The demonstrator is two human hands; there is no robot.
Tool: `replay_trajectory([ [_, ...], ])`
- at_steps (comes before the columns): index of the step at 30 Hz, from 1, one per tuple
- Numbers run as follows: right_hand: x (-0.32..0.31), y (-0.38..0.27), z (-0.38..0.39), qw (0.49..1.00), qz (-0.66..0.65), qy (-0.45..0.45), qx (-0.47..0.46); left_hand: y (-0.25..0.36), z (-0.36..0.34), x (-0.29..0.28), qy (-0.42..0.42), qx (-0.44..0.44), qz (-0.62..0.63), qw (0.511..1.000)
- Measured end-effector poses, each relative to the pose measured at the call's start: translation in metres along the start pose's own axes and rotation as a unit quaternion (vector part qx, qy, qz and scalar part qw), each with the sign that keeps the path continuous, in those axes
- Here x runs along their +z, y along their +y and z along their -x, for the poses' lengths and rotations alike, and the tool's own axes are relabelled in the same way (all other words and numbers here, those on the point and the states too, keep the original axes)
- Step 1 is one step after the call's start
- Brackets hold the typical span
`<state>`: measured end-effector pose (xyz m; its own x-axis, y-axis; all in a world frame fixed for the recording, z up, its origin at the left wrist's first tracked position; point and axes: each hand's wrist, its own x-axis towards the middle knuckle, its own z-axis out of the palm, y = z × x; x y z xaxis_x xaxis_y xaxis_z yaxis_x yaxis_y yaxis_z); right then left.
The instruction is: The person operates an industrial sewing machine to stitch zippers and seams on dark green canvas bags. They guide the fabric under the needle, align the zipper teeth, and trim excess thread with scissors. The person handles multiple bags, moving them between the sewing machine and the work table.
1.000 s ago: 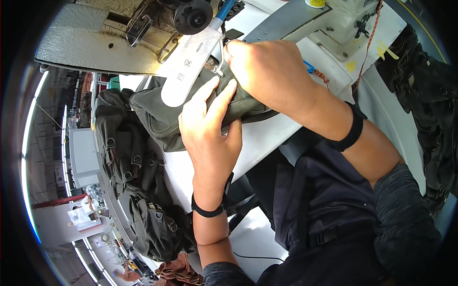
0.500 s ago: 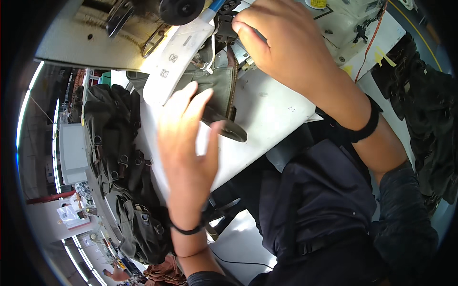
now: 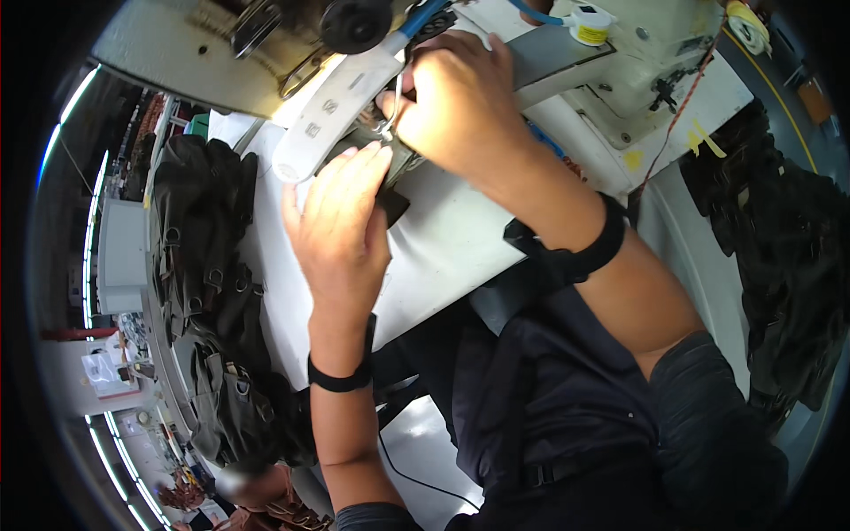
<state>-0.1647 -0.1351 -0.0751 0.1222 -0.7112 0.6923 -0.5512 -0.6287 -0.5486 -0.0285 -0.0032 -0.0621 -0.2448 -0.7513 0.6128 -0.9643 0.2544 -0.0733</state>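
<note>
My left hand (image 3: 341, 226) lies with its fingers stretched forward over a dark green fabric piece (image 3: 392, 205), close to the needle area of a sewing machine (image 3: 190, 53). Most of that piece is hidden beneath my hands. Just behind the needle area is my right hand (image 3: 456, 106), its fingers bent and closed; what they hold is hidden. A white control arm with buttons (image 3: 328, 119) slants across the machine's front, beside the left fingertips. A thin metal rod (image 3: 397, 97) comes down between the two hands.
Dark green bags with metal rings (image 3: 204, 239) are heaped along the left. More dark fabric items (image 3: 779, 239) hang at the right. A small yellow-labelled bottle (image 3: 591, 26) stands on the machine bed. The white tabletop (image 3: 452, 230) ends in front of my body. Another person (image 3: 257, 487) is at lower left.
My right hand has moved left and closer to the needle area. My left hand has shifted slightly forward. The fabric piece is drawn in farther, and less of it shows.
</note>
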Motion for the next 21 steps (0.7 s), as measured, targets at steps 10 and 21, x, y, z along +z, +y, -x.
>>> replay_trajectory([
  [10, -0.009, 0.016, 0.019, 0.993, -0.060, 0.089, -0.052, -0.010, -0.010, -0.003, -0.008, 0.050, 0.007, 0.999],
  [21, -0.037, 0.012, 0.031, 0.985, -0.109, -0.066, -0.119, -0.003, -0.002, 0.022, 0.126, 0.029, 0.054, 0.990],
])
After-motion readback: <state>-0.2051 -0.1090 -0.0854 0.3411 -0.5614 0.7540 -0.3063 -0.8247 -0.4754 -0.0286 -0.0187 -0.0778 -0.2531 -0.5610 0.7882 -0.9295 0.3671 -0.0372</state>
